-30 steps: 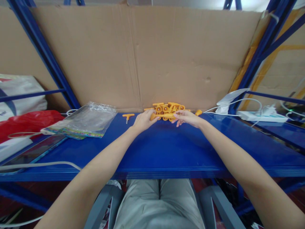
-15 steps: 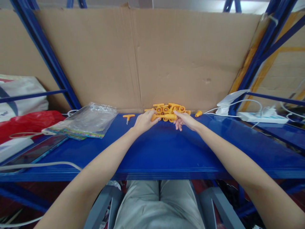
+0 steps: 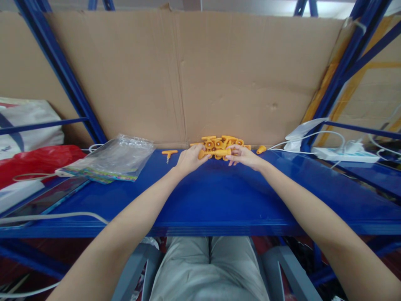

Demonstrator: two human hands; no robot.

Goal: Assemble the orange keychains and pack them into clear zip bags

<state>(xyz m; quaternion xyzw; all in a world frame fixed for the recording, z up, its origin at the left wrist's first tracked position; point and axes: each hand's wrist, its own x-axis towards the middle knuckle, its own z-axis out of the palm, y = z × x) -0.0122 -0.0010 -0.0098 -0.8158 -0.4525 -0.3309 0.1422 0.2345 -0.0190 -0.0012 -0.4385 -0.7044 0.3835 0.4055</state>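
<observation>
straight ahead at twelve o'clock, near the back of the blue bench (image 3: 216,196), the left hand (image 3: 189,159) and the right hand (image 3: 243,157) held a yellow corkscrew (image 3: 216,153) lying sideways between them. at its nine o'clock end the left hand pinched the rounded handle between thumb and fingers; at its three o'clock end the right hand pinched the tubular part between fingertips, its lower fingers loosely curled. whether the metal screw sat inside the tube could not be told. just beyond, toward twelve, a heap of yellow corkscrew parts (image 3: 218,143) lay near the cardboard panel (image 3: 250,71), some round openings facing the person. at eleven o'clock a loose t-handled corkscrew (image 3: 169,153) rested with its spiral bare, and at one o'clock a single yellow sheath (image 3: 261,149) lay apart. a clear plastic bag (image 3: 115,156) lay between ten and eleven, a red bag (image 3: 40,163) at ten, and a white power strip (image 3: 347,155) at two.
</observation>
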